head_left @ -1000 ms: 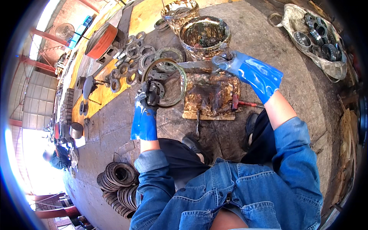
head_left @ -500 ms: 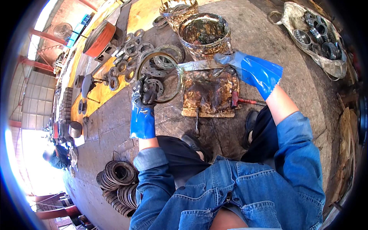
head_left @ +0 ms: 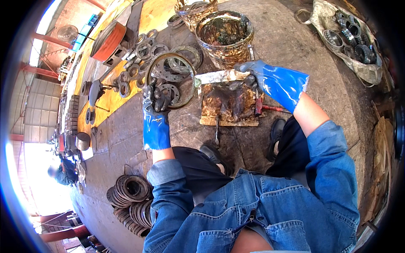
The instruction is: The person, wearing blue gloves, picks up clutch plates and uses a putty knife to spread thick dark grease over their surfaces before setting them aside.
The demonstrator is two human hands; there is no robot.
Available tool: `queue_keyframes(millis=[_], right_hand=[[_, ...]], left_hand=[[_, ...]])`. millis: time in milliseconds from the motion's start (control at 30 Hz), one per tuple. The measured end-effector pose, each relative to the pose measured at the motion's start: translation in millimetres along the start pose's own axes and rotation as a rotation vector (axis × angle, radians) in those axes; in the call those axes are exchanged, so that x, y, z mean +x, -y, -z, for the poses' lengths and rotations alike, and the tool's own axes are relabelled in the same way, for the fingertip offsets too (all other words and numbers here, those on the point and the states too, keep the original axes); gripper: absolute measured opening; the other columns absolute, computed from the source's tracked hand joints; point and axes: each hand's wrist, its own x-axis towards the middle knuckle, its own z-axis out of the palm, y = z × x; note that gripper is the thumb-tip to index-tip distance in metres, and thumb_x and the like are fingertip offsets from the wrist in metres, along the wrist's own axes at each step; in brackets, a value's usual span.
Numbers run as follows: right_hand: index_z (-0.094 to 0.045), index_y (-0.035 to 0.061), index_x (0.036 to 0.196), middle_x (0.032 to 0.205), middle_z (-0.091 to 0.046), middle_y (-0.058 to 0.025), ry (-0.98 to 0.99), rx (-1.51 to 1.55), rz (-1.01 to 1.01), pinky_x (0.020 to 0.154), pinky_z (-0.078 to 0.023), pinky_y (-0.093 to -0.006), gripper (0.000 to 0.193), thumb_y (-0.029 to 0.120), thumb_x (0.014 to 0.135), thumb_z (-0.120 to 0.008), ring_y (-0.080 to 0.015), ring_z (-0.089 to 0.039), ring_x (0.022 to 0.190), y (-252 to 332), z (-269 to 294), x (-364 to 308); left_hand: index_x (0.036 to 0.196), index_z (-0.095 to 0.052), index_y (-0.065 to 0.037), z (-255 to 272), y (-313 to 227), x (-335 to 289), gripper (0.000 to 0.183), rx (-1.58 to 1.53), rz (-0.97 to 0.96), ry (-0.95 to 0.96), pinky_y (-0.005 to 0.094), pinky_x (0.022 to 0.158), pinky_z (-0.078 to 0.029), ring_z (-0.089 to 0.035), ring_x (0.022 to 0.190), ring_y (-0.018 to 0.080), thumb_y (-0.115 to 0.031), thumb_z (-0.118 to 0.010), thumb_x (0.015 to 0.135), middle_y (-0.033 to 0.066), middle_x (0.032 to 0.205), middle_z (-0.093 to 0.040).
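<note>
Both my hands wear blue rubber gloves with blackened fingers. My left hand point(head_left: 157, 102) grips a large thin metal ring point(head_left: 184, 103) by its lower left edge, fingers wrapped round it, and holds it raised above the floor. My right hand point(head_left: 256, 76) is closed on a flat, pale metal scraper blade point(head_left: 221, 76). The blade's left end meets the ring's right side, where a greenish smear shows. Below the blade lies a grease-blackened board point(head_left: 206, 114). A red-handled hammer point(head_left: 258, 106) rests at its right edge, and a thin metal rod point(head_left: 217, 131) at its front.
A grimy bucket point(head_left: 223, 54) stands beyond the board, with another bucket point(head_left: 185, 16) behind. Metal rings point(head_left: 159, 49) lie scattered at left. More rings are stacked point(head_left: 134, 189) near my left leg. At far right, a white sack point(head_left: 366, 75) holds bearings. A person point(head_left: 66, 173) is at far left.
The ring has shifted slightly left and up in my left hand. The scraper blade has turned to show a paler face, its left end a little lower against the ring.
</note>
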Motion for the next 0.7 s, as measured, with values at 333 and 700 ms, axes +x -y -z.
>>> queue_keyframes(millis=[333,700], right_hand=[[-0.052,0.012,0.071,0.055,-0.047,0.0015,0.413,0.214,-0.233,0.04,-0.039,-0.0266,0.026,0.022,0.095,-0.05,-0.0116,-0.047,0.045,-31.7,27.6,41.5],[-0.052,0.0169,0.057,0.053,-0.054,0.002,0.427,0.86,-0.576,0.045,-0.04,-0.0309,0.036,0.031,0.091,-0.051,-0.0142,-0.052,0.047,-77.3,-6.6,6.4]], left_hand=[[0.124,-0.052,-0.001,2.3,3.7,7.8,0.036,0.022,-0.019,0.027,0.0231,0.038,-0.026,-0.031,0.037,0.0058,-0.026,-0.048,0.1,-0.0019,0.066,-0.051],[0.122,-0.054,-0.005,17.3,14.7,33.0,0.034,-0.119,-0.058,-0.06,0.025,0.033,-0.025,-0.032,0.034,0.0066,-0.029,-0.049,0.099,-0.0022,0.069,-0.059]])
